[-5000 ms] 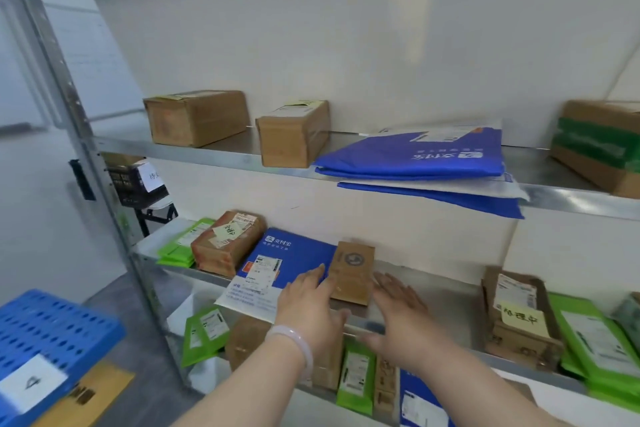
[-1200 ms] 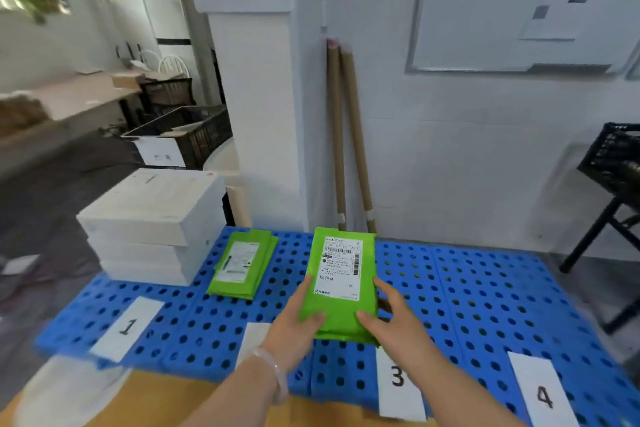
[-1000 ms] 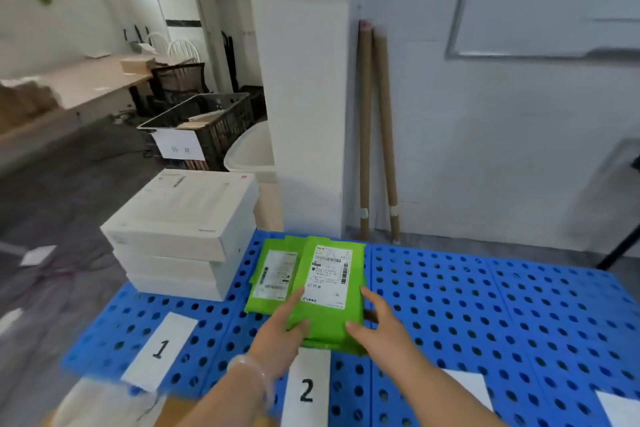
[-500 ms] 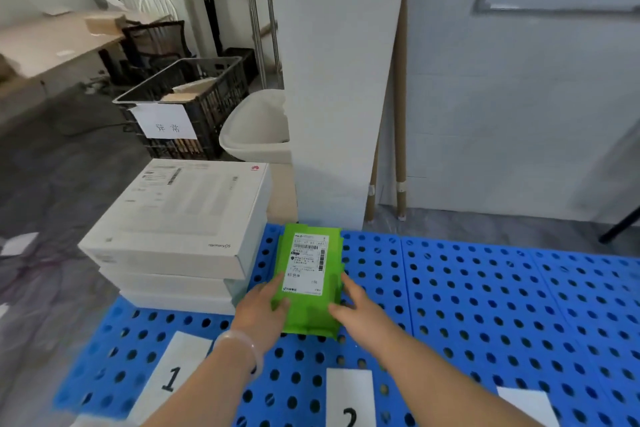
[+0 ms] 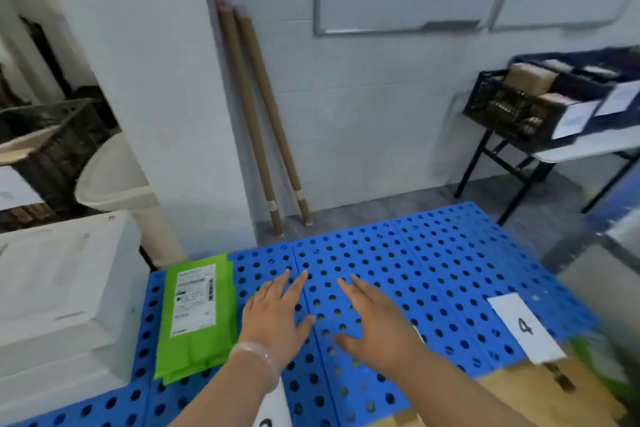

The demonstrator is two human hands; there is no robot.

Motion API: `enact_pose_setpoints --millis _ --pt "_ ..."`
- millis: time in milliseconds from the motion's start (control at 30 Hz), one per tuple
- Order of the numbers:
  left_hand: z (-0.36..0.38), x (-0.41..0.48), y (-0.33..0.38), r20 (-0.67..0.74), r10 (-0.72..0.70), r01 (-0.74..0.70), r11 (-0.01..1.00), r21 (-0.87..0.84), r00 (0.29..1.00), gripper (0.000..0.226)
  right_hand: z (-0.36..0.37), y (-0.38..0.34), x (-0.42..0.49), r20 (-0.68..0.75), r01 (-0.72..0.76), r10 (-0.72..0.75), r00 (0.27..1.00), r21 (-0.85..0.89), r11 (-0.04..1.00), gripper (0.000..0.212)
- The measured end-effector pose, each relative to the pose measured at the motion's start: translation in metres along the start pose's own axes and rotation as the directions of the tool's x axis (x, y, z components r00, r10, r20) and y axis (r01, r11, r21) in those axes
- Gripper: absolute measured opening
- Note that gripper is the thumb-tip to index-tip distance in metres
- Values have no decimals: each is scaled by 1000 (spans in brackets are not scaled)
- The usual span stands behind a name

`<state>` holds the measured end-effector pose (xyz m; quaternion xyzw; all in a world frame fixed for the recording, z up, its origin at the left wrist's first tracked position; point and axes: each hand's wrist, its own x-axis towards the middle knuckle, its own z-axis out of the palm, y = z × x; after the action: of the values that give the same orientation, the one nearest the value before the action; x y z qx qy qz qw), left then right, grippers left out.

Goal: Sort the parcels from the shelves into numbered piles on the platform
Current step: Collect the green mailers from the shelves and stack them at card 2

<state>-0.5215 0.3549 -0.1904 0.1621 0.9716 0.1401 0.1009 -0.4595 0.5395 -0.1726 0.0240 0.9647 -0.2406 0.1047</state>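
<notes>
A green parcel (image 5: 195, 314) with a white shipping label lies flat on top of a green pile on the blue perforated platform (image 5: 415, 274), right beside a stack of white boxes (image 5: 59, 305). My left hand (image 5: 277, 315) hovers just right of the green pile, fingers spread, holding nothing. My right hand (image 5: 374, 319) is further right over bare platform, also spread and empty. A white card marked 4 (image 5: 524, 326) lies at the platform's right; another card (image 5: 273, 406) shows partly under my left wrist.
Two cardboard tubes (image 5: 263, 114) lean on the wall behind the platform beside a white pillar (image 5: 138, 80). A black crate (image 5: 526, 107) with boxes sits on a folding table at right. A black basket (image 5: 48, 146) and a white tub (image 5: 110, 180) stand at left.
Both hands have let go of the green parcel, which now lies on the green pile, and have moved right, off it. The view has swung to the right.
</notes>
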Motion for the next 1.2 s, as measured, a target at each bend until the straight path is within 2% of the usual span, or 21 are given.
enact_pose_setpoints --millis 200,333,433,533,667,800,967,1200 --pt "21 -8 127 35 286 -288 957 46 957 78 -44 82 -101 -131 -203 186 974 -132 970 89" --pt "39 -44 226 8 489 -489 871 56 872 78 -61 134 -190 -266 -339 290 919 -162 927 91" --pt "61 -88 304 27 605 -606 794 42 796 78 -70 172 -267 -341 -433 378 860 -99 896 95" --pt "88 -135 381 52 706 -708 705 48 706 78 -83 205 -354 -423 -567 488 764 -79 820 102" --pt "121 -210 486 65 824 -826 562 35 563 80 -85 255 -478 -470 -660 585 661 6 751 94" --pt "155 -291 574 78 897 -897 439 -49 435 80 -86 287 -586 -517 -757 691 506 118 643 94" --pt "190 -375 649 143 958 -956 265 -126 247 76 -67 318 -689 -553 -839 769 321 211 502 93" --pt "235 -445 737 217 976 -987 60 -152 26 74 -52 353 -786 -483 -887 871 96 356 295 91"
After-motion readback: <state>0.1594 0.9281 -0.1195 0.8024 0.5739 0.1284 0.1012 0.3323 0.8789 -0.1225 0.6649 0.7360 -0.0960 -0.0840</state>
